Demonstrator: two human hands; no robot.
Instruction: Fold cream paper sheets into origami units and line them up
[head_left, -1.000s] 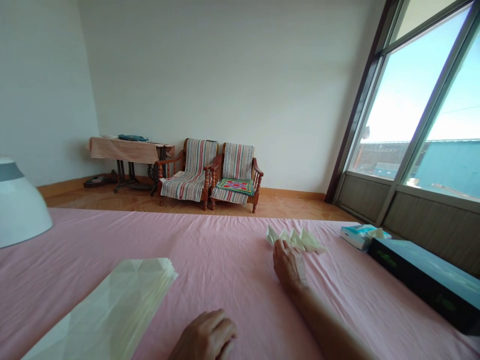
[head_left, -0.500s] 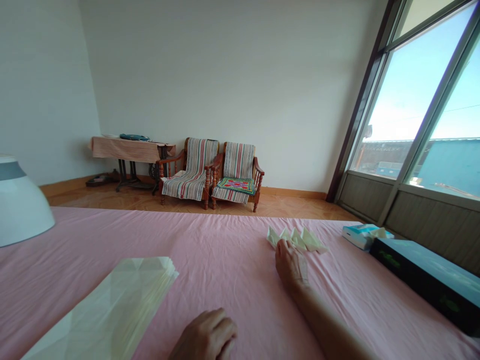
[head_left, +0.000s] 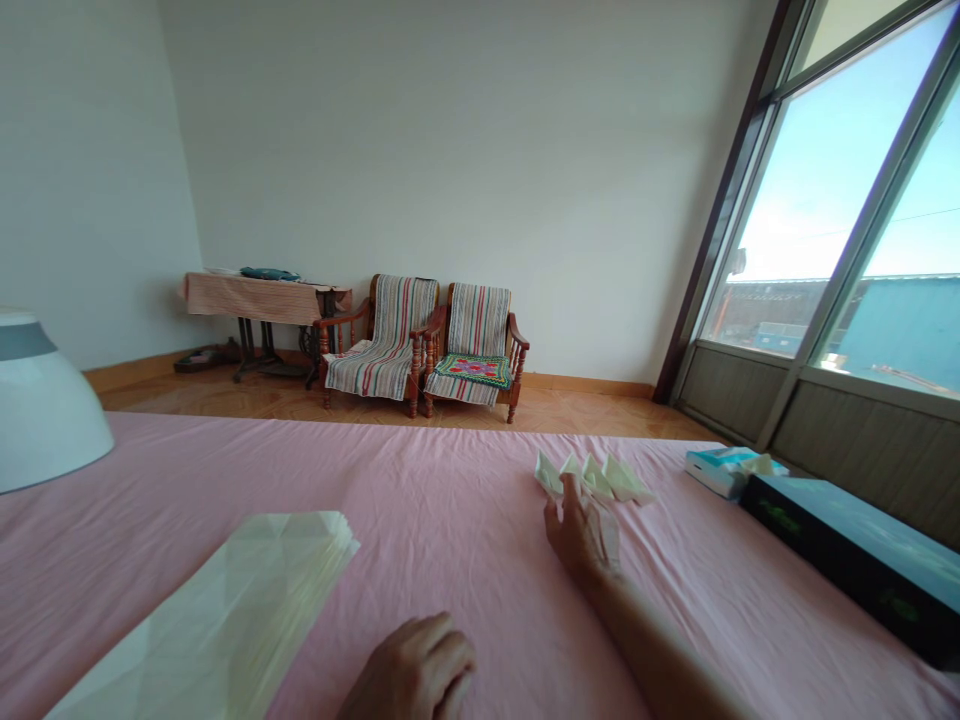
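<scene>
My right hand is open at the front of a row of folded paper boats, its thumb and forefinger apart. Pale cream and pointed, several boats stand side by side on the pink cloth; my fingers partly cover those on the left. My left hand rests on the cloth at the bottom edge, fingers curled in and nothing showing in them. To its left lies a thick stack of pale creased paper.
A white, grey-banded domed object stands at the left edge. On the right are a tissue pack and a long dark box. Beyond the cloth's far edge stand two wooden chairs and a cloth-covered table.
My right hand's fingers have spread apart and let go of the leftmost paper boat, drawing back slightly. The left hand and the paper stack stay where they were.
</scene>
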